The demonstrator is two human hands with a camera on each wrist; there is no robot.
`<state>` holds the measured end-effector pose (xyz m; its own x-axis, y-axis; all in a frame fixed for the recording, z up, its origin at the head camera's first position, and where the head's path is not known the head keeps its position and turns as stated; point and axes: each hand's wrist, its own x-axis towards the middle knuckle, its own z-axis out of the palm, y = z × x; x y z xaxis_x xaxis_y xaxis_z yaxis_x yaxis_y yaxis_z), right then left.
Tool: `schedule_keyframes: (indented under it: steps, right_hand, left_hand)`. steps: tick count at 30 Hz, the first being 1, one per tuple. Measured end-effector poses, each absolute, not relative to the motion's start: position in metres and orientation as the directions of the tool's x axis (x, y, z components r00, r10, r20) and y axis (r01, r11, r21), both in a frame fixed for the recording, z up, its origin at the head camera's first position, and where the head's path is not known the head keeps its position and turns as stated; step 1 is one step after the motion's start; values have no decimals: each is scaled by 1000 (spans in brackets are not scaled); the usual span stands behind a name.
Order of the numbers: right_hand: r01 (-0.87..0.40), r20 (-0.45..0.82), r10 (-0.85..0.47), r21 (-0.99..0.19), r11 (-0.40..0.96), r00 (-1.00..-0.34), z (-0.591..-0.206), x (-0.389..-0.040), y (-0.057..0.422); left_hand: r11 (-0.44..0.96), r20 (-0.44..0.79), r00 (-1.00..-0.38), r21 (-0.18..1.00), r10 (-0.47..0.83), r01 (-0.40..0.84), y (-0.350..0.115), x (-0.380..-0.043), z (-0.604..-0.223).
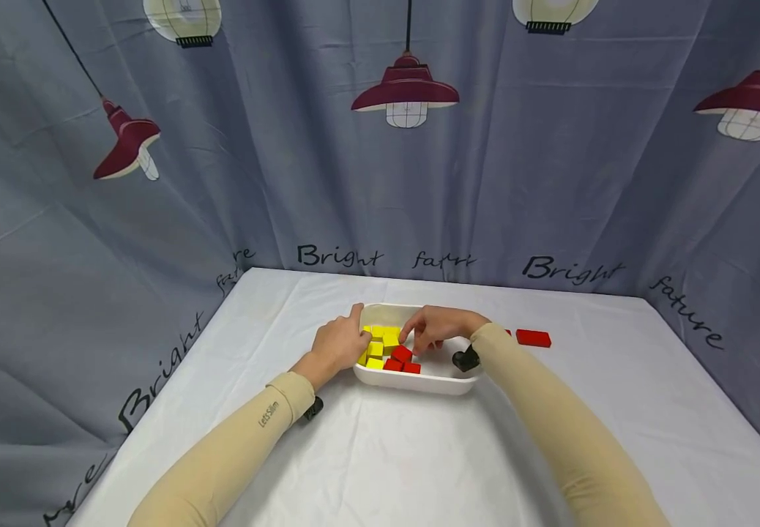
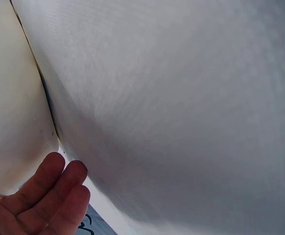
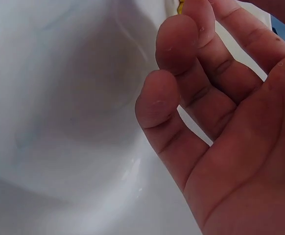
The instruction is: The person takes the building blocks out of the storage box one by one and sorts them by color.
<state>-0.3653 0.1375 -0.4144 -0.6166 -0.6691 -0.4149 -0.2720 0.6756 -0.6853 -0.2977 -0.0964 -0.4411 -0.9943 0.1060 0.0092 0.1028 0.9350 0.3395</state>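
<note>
Two beige-sleeved arms reach over a white-covered table (image 1: 380,461), and a grey-blue curtain (image 1: 288,190) printed with lamps and dark lettering hangs at its left, back and right sides. Leftmost of the arms is the left sleeve (image 1: 222,454), with small print near the cuff and a black device (image 1: 314,408) below the wrist. The left hand (image 1: 337,345) holds the left end of a white tray (image 1: 413,383), its thumb over the rim towards the inside; the left wrist view shows three fingers together, slightly bent, by a pale wall.

The tray stands on the table. A cluster of yellow blocks (image 1: 389,341) fills its left part, just beside the left thumb. To their right, three red blocks (image 1: 402,354) sit close together towards the near side. Next comes the right hand (image 1: 442,326), reaching into the tray above its bare floor, fingers loosely bent, with a gap between the fingertips and nothing seen held there. Its index tip is at the yellow blocks; whether it touches one, I cannot tell. Another black device (image 1: 466,359) sits at the right wrist. Beyond the right sleeve (image 1: 551,410), outside the tray, a flat red piece (image 1: 534,338) lies on the table; another bit of red is mostly hidden by the sleeve.
</note>
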Motion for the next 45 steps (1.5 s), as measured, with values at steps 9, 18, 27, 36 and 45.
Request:
schedule_keyframes:
  steps: [9, 18, 27, 36, 45]
  right_hand:
    - [-244, -439, -657, -686, 685, -612, -408, -365, 136]
    - [-232, -432, -654, -696, 679, -621, -417, -366, 136]
    - [-272, -414, -655, -673, 688, -632, -420, -366, 136]
    - [-277, -418, -654, -665, 693, -631, -418, -362, 137]
    - [-267, -443, -648, -658, 704, -619, -414, -363, 139]
  left_hand:
    - [936, 16, -994, 333, 112, 111, -98, -302, -436]
    - [938, 10, -993, 330, 113, 110, -97, -300, -435]
    - [939, 20, -994, 325, 110, 110, -97, -299, -436]
    - [938, 4, -995, 333, 104, 100, -97, -299, -439]
    - [936, 5, -994, 338, 105, 100, -97, -297, -440]
